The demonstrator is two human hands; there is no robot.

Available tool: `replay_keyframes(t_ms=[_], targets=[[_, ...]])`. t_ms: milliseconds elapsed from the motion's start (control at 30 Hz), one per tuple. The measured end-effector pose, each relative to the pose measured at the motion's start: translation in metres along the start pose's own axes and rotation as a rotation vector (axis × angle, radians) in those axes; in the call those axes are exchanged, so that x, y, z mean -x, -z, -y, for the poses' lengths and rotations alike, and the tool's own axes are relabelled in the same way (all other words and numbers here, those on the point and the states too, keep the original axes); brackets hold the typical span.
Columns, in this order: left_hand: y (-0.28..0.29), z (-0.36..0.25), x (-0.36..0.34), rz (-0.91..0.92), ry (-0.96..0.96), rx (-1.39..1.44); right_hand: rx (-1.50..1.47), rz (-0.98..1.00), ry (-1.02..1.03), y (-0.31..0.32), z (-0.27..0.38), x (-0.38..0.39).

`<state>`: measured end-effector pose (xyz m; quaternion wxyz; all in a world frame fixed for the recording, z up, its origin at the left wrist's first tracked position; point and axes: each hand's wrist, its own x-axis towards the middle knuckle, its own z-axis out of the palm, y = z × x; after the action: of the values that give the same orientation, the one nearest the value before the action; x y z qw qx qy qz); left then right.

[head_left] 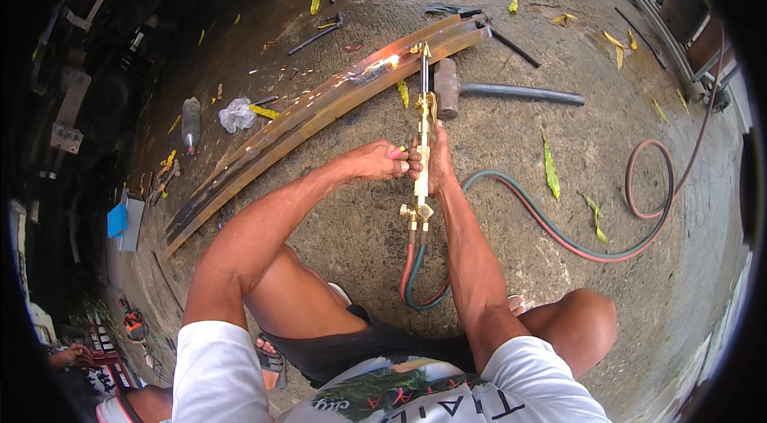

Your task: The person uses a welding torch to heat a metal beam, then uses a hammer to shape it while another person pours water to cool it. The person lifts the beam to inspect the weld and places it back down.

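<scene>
A brass cutting torch [423,159] points away from me, my right hand [439,155] wrapped round its body. My left hand [383,159] is closed beside it on a small pink-and-yellow object [397,152], too small to identify. Red and green hoses [559,243] run from the torch. Its tip is over a long, rusty steel rail [272,143] lying diagonally on the ground, where bright sparks [391,61] scatter. A sledgehammer [519,94] lies just right of the torch head.
Metal rods [515,47], a plastic bottle [191,123], a crumpled bag [236,114] and leaves lie on the concrete [495,223]. A wheeled metal cart [695,39] stands at the upper right, a blue-and-grey box [126,219] left. Another person's hand [76,353] shows at lower left.
</scene>
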<state>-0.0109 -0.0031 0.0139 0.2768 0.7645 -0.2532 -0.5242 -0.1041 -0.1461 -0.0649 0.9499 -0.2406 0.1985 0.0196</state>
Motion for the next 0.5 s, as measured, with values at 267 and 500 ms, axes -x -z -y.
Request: replay_keyframes(t_ms=[267,500], targets=[[-0.003,-0.01,0.002,0.009,-0.003,-0.032,0.007,-0.011,0.009,0.003,0.002,0.001],[-0.004,-0.017,0.008,0.003,-0.011,-0.04,0.03,0.0,0.02,0.004,0.001,0.002]])
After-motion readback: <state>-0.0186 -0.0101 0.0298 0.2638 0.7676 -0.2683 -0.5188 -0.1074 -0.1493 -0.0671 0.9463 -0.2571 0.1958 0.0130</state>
